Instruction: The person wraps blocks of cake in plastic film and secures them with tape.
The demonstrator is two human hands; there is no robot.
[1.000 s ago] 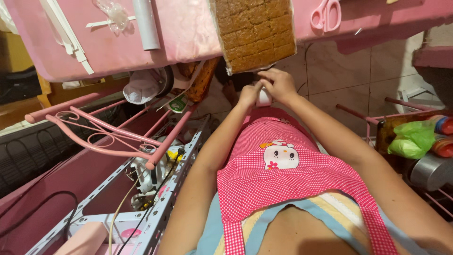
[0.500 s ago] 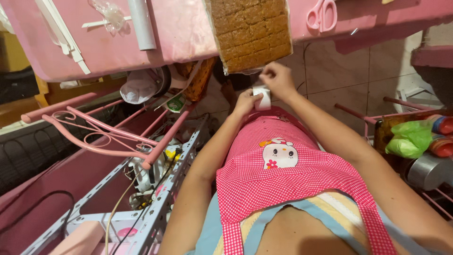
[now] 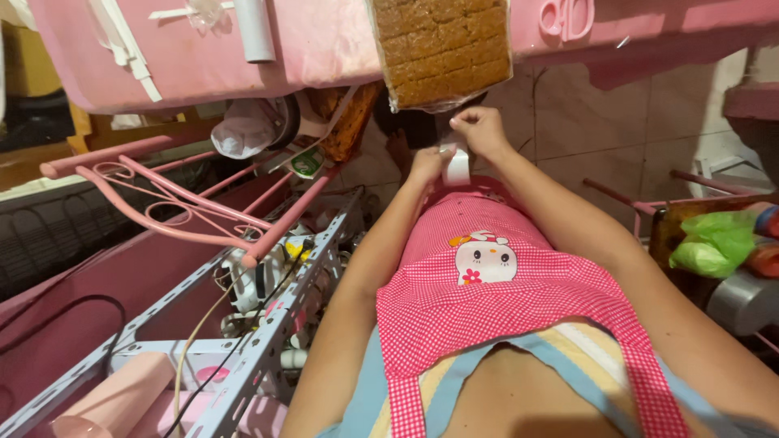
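Observation:
A brown slab of cake (image 3: 442, 49) in clear wrap lies on the pink table (image 3: 324, 49), overhanging its near edge. Just below that edge my two hands meet in front of my red checked apron (image 3: 479, 268). My left hand (image 3: 426, 165) and my right hand (image 3: 480, 130) both pinch a small white strip (image 3: 457, 166) between them. The right hand is higher, close to the cake's lower edge. What the strip is cannot be made out.
Pink scissors (image 3: 565, 18) and a white tube (image 3: 253, 31) lie on the table. A pink wire rack (image 3: 178, 203) and a grey metal shelf frame (image 3: 268, 332) with clutter stand at the left. At the right are a green bag (image 3: 714, 243) and a metal pot (image 3: 742, 300). The floor is tiled.
My hands have shifted slightly, the right one rising toward the cake's edge, and the white strip now shows between them.

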